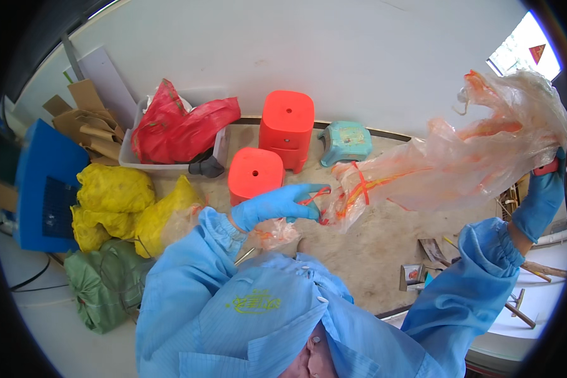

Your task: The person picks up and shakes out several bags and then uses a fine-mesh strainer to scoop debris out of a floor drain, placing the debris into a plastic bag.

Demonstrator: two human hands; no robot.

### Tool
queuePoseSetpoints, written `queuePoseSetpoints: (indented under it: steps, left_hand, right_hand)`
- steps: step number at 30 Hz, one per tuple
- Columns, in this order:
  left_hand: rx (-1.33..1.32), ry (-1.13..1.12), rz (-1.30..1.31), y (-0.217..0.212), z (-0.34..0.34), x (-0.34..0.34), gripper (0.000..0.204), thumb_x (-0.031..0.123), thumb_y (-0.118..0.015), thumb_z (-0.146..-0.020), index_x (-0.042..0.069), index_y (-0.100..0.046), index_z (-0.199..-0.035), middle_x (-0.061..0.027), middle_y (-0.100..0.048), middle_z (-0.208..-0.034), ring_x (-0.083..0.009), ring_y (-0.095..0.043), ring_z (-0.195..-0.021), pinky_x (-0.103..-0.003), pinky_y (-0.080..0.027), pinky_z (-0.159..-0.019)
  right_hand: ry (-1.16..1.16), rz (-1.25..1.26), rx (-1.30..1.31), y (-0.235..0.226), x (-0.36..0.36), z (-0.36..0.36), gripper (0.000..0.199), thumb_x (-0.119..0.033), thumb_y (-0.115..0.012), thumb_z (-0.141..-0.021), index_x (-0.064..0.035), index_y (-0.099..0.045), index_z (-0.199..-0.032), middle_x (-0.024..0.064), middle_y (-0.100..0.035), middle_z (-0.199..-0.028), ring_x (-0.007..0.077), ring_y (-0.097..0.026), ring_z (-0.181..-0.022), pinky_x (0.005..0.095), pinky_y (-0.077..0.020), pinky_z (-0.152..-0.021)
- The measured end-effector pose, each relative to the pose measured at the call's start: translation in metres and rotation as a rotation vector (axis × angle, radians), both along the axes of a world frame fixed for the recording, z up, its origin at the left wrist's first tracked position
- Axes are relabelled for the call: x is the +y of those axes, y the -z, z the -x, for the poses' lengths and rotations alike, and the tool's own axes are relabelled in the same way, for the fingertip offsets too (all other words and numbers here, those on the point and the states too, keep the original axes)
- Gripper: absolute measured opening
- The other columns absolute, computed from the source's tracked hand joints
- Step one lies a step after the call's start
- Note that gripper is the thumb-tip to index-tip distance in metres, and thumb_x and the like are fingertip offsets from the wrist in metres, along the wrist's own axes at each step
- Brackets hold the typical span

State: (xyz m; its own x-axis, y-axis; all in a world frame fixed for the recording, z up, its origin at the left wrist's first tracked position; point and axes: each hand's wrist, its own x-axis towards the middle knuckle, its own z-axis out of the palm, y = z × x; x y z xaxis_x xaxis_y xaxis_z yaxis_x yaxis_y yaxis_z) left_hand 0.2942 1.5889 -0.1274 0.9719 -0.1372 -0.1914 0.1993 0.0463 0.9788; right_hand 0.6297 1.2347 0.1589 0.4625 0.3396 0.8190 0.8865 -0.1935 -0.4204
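A long clear plastic bag (447, 167) with orange-red strips stretches between my hands, bunched and tied round by a red ribbon (363, 183) near its left end. My left hand (274, 205), in a blue glove, pinches a red string (315, 196) at that tied end. At the far right my right hand (544, 192), also gloved in blue, is raised and closed around the bag's other end. A small red piece (546, 167) shows at its fingers; its kind is unclear. The bag hides part of the right fingers. Below my left hand lies another crumpled clear plastic bag (276, 234).
Two red stools (288, 123) and a teal step stool (346, 142) stand by the wall. Left are a grey-white bin (170, 167) holding a red bag, yellow sacks (114, 192), a green sack (104, 283) and a blue crate (47, 189). Hand tools (520, 309) lie at right.
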Motion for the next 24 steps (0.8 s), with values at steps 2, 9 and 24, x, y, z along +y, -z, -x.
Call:
queuePoseSetpoints:
  steps: [2,9,24]
  left_hand:
    - [-0.061,-0.010,0.074,0.009,-0.012,-0.009,0.061,0.018,-0.059,-0.085,0.008,-0.036,-0.141,-0.0042,-0.066,-0.092,-0.0075,-0.055,-0.070,-0.023,-0.046,-0.063]
    - [-0.164,-0.237,0.373,0.021,-0.017,-0.014,0.028,0.005,-0.049,-0.084,0.002,-0.061,-0.109,-0.0098,-0.064,-0.100,-0.0084,-0.055,-0.067,-0.023,-0.044,-0.060]
    - [0.163,0.319,0.430,0.023,-0.006,-0.057,0.023,0.030,-0.063,-0.086,0.009,-0.063,-0.097,0.0035,-0.055,-0.067,-0.0045,-0.046,-0.053,-0.019,-0.034,-0.043]
  right_hand:
    - [-0.015,-0.020,-0.011,-0.002,0.006,0.016,0.046,-0.025,-0.066,-0.087,-0.0018,-0.051,-0.124,0.0104,-0.059,-0.117,0.0206,-0.057,-0.102,0.0305,-0.0448,-0.094]
    - [0.200,-0.011,-0.165,0.004,0.002,0.060,0.042,-0.024,-0.064,-0.088,-0.0008,-0.053,-0.121,0.0104,-0.060,-0.113,0.0201,-0.056,-0.100,0.0287,-0.0452,-0.091]
    - [0.392,-0.182,-0.139,0.009,-0.022,0.100,0.034,-0.020,-0.057,-0.090,0.0008,-0.055,-0.117,0.0128,-0.059,-0.109,0.0196,-0.056,-0.094,0.0281,-0.0460,-0.085]
